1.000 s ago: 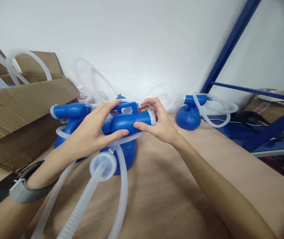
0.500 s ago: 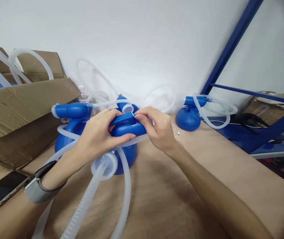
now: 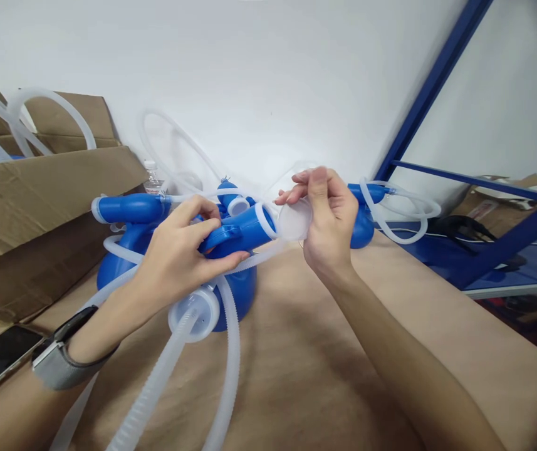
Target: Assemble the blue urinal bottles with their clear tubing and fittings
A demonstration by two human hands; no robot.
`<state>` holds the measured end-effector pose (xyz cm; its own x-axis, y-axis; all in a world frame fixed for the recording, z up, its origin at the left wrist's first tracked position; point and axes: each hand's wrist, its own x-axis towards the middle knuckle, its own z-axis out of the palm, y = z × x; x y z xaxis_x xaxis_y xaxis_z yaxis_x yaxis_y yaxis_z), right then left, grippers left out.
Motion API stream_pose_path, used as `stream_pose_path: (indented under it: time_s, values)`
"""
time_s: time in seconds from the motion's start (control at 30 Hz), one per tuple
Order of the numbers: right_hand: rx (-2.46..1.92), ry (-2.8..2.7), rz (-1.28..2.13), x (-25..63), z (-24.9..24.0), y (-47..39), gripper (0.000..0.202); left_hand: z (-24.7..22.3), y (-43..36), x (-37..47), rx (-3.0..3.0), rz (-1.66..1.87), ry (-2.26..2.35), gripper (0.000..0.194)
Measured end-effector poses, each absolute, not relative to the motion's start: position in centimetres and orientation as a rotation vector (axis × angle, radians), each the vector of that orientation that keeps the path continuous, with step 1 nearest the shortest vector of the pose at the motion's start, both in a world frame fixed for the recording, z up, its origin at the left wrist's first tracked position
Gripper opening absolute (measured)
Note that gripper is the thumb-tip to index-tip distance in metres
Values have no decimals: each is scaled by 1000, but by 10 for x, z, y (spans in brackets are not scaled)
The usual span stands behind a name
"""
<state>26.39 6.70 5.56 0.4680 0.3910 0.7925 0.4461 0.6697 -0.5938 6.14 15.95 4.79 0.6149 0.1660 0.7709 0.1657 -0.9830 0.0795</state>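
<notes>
My left hand (image 3: 183, 241) grips the neck of a blue bottle (image 3: 244, 232) from its left side, thumb below and fingers above. The neck points right, its mouth ringed in white. Beside the mouth, a translucent round cap (image 3: 295, 220) stands swung open. My right hand (image 3: 327, 219) is just right of the cap, with its palm side partly turned up and fingers curled apart; it touches or nearly touches the cap's edge. Below the bottle, a clear cap (image 3: 197, 313) with a ribbed hose (image 3: 162, 376) faces me.
At left, a cardboard box (image 3: 47, 207) holds hoses, with a black phone (image 3: 0, 360) in front. Other blue bottles stand left (image 3: 131, 210), behind, and right (image 3: 362, 228). A small plastic bottle (image 3: 153, 178) is near the wall. A blue metal rack (image 3: 475, 181) stands at right.
The held bottle has turned so its mouth shows, and its cap is now open. My right hand has moved up and right from the neck, its fingers spreading. The view has shifted slightly.
</notes>
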Motion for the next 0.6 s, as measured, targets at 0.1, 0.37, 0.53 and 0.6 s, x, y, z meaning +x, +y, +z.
stream_pose_path:
  time_s: [0.1,0.37,0.53,0.6]
  values:
    - [-950,-1218,7,278,53,68,38,46,162,61,2795,1396,237,38]
    - [-1470,-1784,461,319,36,68,27,51,170,57,2729,1375,291,40]
    - [-1473,-1857,394,329,42,64,32,51,174,59,2777,1248,327,49]
    - [-1370,-1729,292,338,46,61,37,49,176,61,2804,1232,320,47]
